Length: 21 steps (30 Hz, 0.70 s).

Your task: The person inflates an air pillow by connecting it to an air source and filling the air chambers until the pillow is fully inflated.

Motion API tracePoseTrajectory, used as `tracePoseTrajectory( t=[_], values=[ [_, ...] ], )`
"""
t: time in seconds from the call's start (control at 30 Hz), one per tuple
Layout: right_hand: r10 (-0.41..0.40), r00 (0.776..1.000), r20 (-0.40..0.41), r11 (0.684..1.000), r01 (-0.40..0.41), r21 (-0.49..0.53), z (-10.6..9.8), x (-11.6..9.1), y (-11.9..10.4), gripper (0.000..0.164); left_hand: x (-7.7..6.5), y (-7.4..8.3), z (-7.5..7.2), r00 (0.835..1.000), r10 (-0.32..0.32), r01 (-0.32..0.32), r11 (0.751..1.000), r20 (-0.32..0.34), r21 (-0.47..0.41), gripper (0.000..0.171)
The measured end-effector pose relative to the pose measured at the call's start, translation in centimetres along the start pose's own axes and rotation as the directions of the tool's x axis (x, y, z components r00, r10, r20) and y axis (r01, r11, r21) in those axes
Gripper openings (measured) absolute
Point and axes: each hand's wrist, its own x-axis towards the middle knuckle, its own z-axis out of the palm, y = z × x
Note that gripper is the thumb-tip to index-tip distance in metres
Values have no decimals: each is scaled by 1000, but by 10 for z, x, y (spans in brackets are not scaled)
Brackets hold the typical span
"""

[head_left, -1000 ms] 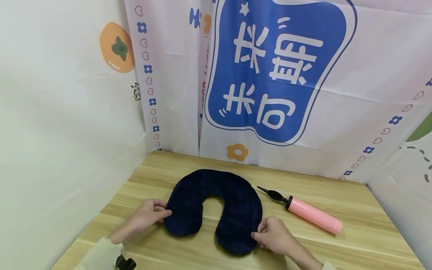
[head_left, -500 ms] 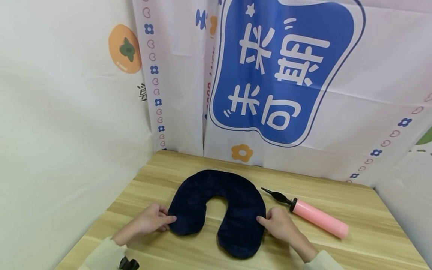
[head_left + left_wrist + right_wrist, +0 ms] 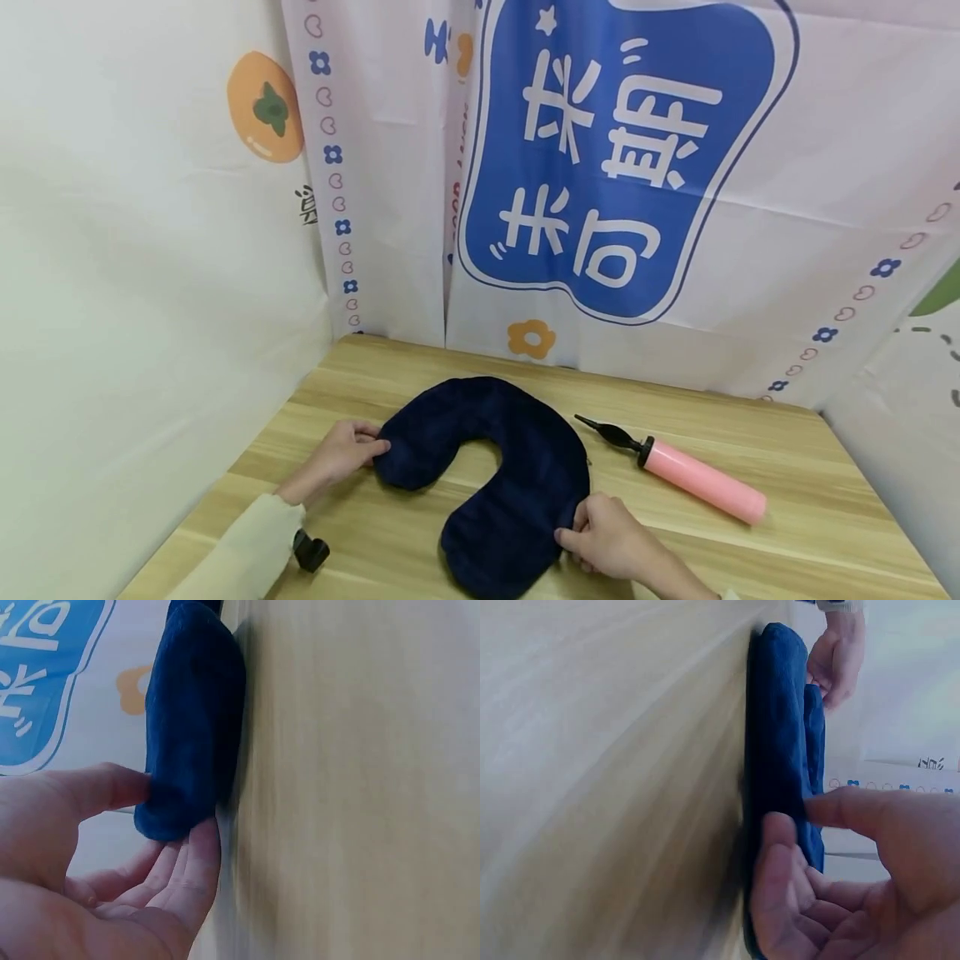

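A dark navy U-shaped neck pillow [image 3: 517,467] lies on the wooden table, turned so that its opening faces the lower left. At its left tip, my left hand [image 3: 347,450] pinches the edge between thumb and fingers. The left wrist view shows the thumb on the upper side of the pillow [image 3: 191,720] and the fingers beneath. My right hand [image 3: 606,535] pinches the outer edge of the pillow's right arm, low on that side. In the right wrist view, thumb and fingers of the right hand [image 3: 832,877] close on the pillow's edge [image 3: 780,720].
A pink hand pump [image 3: 705,482] with a black nozzle lies on the table right of the pillow. Printed white sheets [image 3: 390,208] hang behind and to the left of the table [image 3: 390,550]. A black device [image 3: 310,550] sits at the left sleeve.
The pillow has rotated clockwise on the table. My left hand has moved up and away with its left tip, while my right hand has shifted down toward the front with the right arm.
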Motion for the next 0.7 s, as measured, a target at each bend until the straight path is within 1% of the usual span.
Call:
tracePoseTrajectory(
  t=[0.07, 0.1, 0.2, 0.3, 0.37, 0.43, 0.53, 0.63, 0.7],
  values=[
    [3, 1000, -1, 999, -3, -51, -2, 0, -2, 36, 0, 0, -2, 1000, -16, 16, 1000, -6, 9, 35],
    [11, 1000, -18, 997, -13, -81, -4, 1, -1, 40, -3, 0, -3, 1000, -22, 22, 1000, 8, 21, 32],
    [39, 993, -111, 986, -56, -160, -13, 8, 5, 46, -16, -1, -7, 996, -57, 53, 997, 70, 64, 26],
    [65, 979, -192, 982, -97, -162, -24, 21, 15, 49, -26, 2, -6, 987, -69, 59, 996, 146, 73, 26],
    [76, 974, -213, 986, -106, -129, -30, 28, 21, 47, -26, 6, -3, 984, -58, 50, 997, 169, 52, 24],
    [85, 975, -207, 992, -102, -73, -32, 35, 25, 45, -24, 10, 0, 983, -41, 37, 999, 180, 25, 21],
    [93, 980, -178, 995, -97, -13, -29, 41, 27, 43, -19, 13, 2, 985, -30, 30, 1000, 172, 0, 17],
    [74, 985, -155, 997, -75, 0, -23, 41, 25, 42, -15, 11, 2, 988, -26, 30, 999, 152, -23, 17],
    [43, 990, -136, 999, -44, -6, -17, 36, 22, 38, -10, 9, 1, 993, -16, 20, 999, 116, -37, 19]
  ],
)
